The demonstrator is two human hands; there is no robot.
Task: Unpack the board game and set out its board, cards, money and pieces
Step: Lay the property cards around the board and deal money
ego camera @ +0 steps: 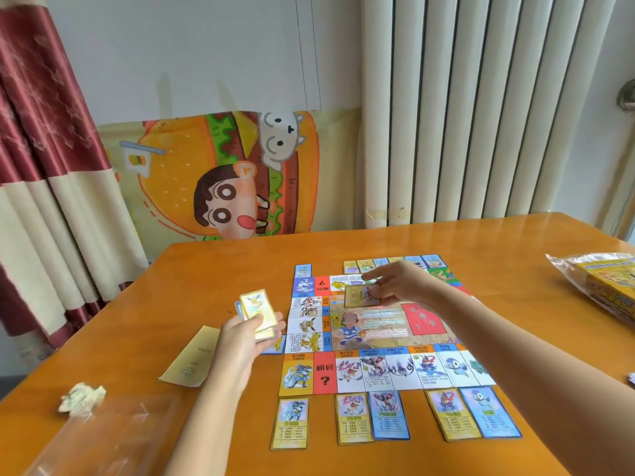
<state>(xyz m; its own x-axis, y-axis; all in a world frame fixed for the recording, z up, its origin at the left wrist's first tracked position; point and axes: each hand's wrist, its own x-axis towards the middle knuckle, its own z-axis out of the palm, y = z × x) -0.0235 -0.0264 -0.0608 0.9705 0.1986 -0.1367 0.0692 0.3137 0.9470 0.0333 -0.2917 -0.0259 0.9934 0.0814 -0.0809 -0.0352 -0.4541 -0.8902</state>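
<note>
- On the table (515, 252), along the far edge of the board (371, 324), the single card (359, 296) is probably going down next; matching its picture to a square, then laying it just outside the edge, in line with the far row (388, 264), is looking safest.
- Right hand (398, 283) is pinching that card by one end, above the board.
- Left hand (240, 341) is gripping the stack of cards (259, 314), beside the board's left edge.

- Left of the board (424, 322), the left hand (240, 341) and left forearm (206, 407) are seen bare.
- At the board's right side, the right hand (398, 286) and right forearm (498, 338) are seen bare.
</note>
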